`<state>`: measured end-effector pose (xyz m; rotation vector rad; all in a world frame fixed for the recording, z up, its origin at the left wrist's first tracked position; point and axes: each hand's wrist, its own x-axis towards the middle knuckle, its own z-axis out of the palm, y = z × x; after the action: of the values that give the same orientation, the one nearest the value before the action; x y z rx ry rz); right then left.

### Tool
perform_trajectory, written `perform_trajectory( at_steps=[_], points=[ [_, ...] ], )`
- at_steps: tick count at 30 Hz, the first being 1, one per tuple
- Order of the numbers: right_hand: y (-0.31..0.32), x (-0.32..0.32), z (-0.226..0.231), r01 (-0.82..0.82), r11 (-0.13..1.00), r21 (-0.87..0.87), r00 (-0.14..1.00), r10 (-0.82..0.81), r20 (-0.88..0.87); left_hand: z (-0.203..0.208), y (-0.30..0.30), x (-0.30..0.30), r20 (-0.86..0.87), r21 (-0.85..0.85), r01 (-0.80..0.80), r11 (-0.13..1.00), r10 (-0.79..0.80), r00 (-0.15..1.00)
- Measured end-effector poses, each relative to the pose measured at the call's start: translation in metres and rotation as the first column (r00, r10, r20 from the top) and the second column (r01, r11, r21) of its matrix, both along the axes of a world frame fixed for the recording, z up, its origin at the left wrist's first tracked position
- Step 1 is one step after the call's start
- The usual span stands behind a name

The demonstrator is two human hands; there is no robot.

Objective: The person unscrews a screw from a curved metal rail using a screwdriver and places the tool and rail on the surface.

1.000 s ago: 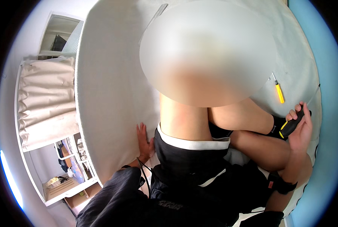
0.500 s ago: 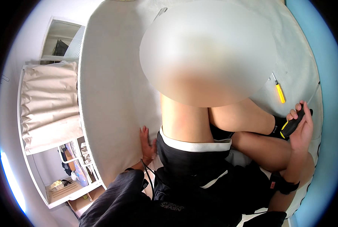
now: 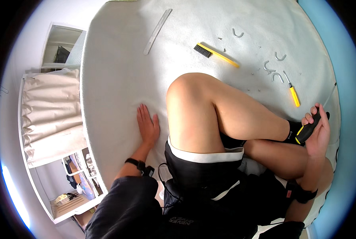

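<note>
My left hand [image 3: 148,126] lies flat on the pale bedspread [image 3: 118,91], fingers stretched out, to the left of my bent knee. At the right edge, beside my black sock, my right hand [image 3: 320,133] is closed around a large screwdriver [image 3: 308,128] with a black and yellow handle. Its thin shaft points up and away, toward the blue wall. Just beyond that hand lies a smaller yellow-handled screwdriver [image 3: 294,97]. Several curved metal hooks [image 3: 280,57] and tiny screws [image 3: 225,50] are scattered near it.
A yellow brush [image 3: 225,60] with black bristles lies beyond my knees. Farther left is a flat metal strip [image 3: 158,32]. A blue wall [image 3: 343,75] borders the bed on the right. Past the left edge stands a shelf frame with a beige curtain [image 3: 52,115].
My left hand has shifted forward and a little left across the bedspread. My right hand keeps its grip, almost still. The far middle area, blurred before, now shows the brush and hooks.
</note>
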<state>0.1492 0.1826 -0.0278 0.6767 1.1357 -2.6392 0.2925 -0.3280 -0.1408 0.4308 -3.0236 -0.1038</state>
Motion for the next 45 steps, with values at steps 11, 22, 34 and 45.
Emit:
perform_trajectory(
  at_steps=[11,22,34,45],
  points=[
    [0.005,0.000,-0.003,0.014,0.999,0.045,1.000,-0.014,0.007,-0.024,-0.060,-0.127,-0.085,-0.019,-0.005,1.000,0.004,0.996],
    [-0.004,-0.001,0.003,0.021,0.991,0.131,0.999,-0.025,0.032,-0.034,-0.072,-0.233,-0.284,-0.017,0.027,0.999,-0.031,0.958],
    [-0.002,-0.006,-0.005,0.007,0.993,0.121,0.999,-0.012,0.035,-0.031,-0.086,-0.286,-0.295,0.109,-0.108,0.988,0.136,0.946],
    [-0.006,-0.007,0.004,0.046,0.990,0.137,0.997,-0.054,0.061,-0.029,-0.060,-0.217,-0.454,0.175,-0.124,0.977,0.191,0.870]
  ],
)
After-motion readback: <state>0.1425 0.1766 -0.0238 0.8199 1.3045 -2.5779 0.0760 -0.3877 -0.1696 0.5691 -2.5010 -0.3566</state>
